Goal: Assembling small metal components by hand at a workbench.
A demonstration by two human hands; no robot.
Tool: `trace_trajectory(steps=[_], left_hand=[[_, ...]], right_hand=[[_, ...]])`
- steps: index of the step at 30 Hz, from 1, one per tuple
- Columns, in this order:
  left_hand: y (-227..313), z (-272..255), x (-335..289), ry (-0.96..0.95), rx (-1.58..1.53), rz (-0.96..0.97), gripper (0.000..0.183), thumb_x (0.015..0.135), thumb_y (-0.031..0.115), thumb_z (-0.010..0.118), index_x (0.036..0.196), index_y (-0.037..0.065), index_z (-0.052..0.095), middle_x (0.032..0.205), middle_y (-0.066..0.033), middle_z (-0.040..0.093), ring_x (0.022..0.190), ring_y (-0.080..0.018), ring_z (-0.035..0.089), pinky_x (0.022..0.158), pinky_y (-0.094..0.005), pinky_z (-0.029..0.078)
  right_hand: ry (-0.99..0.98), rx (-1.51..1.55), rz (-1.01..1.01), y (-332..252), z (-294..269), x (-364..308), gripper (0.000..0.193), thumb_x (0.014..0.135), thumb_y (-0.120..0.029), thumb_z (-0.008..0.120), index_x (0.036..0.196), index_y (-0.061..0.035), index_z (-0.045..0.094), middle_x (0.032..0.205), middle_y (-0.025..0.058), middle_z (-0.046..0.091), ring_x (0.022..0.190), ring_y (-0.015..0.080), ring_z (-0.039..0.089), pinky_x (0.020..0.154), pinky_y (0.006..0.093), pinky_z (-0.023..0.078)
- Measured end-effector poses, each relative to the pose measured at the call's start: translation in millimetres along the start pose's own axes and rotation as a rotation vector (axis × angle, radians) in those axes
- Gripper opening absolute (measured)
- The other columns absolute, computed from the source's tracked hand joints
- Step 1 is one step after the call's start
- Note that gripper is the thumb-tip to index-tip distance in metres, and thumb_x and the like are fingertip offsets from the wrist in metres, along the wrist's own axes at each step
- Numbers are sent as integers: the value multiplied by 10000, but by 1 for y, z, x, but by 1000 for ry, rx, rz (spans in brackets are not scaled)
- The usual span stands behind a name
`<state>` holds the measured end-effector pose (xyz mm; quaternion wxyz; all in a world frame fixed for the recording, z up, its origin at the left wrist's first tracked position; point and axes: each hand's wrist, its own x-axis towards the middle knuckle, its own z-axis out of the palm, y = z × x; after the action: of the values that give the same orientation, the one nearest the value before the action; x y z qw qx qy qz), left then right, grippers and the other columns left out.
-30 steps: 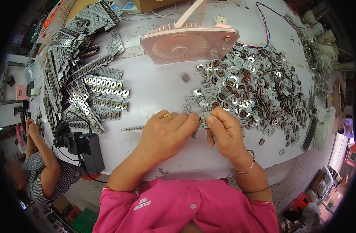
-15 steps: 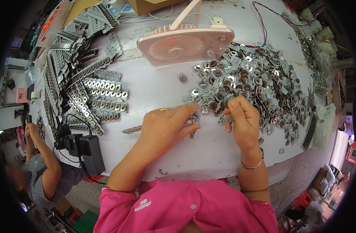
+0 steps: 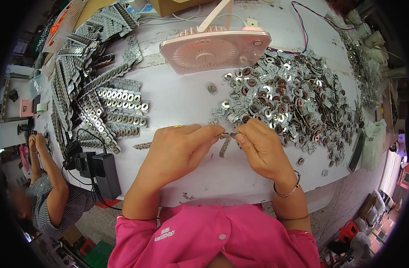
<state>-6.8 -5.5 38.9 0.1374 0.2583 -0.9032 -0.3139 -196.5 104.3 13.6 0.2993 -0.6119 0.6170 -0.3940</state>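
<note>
My left hand (image 3: 177, 149), a yellow ring on one finger, is closed in a pinch over the middle of the table. A small metal piece (image 3: 222, 134) shows at its fingertips. Opposite it, my right hand (image 3: 263, 147) pinches a small round metal piece (image 3: 234, 133), and the two pieces nearly meet. Below the fingertips lies a short grey metal strip (image 3: 225, 147). The end of another strip (image 3: 143, 146) sticks out on the left hand's far side; my hand hides the rest. Right of my hands spreads a large heap of loose metal pieces (image 3: 298, 98) with round brown or shiny centres.
Rows of joined metal strips (image 3: 119, 100) are piled at the left. A pink fan (image 3: 209, 53) stands at the back. Black power adapters (image 3: 105, 176) with cables sit at the near left edge. A single piece (image 3: 211, 88) lies before the fan. Another person (image 3: 57, 196) works at far left.
My right hand has come left and down from the heap's edge with a small piece, up to my left fingertips. My left fingers, spread before, have closed into a pinch.
</note>
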Motion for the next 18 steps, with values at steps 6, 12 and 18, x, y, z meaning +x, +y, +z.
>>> trace_trajectory(steps=[6,12,18], left_hand=[[-9,-8,-5,-147,-163,-51,93,863,126,672,934,66,681,581,-86,596,491,-241,587,485,-320,428],[-16,-6,-8,-318,-319,-126,106,893,153,672,906,48,677,606,-76,628,491,-177,584,484,-297,420],[-12,-5,-7,-286,-596,-74,105,908,132,664,934,32,682,680,-79,662,576,-146,621,540,-286,462]], right_hand=[[-111,24,-46,0,-1,-2,153,961,-154,576,917,-11,607,774,121,529,738,309,505,677,403,426],[-204,188,-48,5,0,-1,116,930,-123,624,924,-9,643,729,97,568,667,248,524,636,352,434],[-133,398,103,-2,6,-8,178,977,-163,579,875,-18,591,701,54,553,598,171,510,562,308,416]])
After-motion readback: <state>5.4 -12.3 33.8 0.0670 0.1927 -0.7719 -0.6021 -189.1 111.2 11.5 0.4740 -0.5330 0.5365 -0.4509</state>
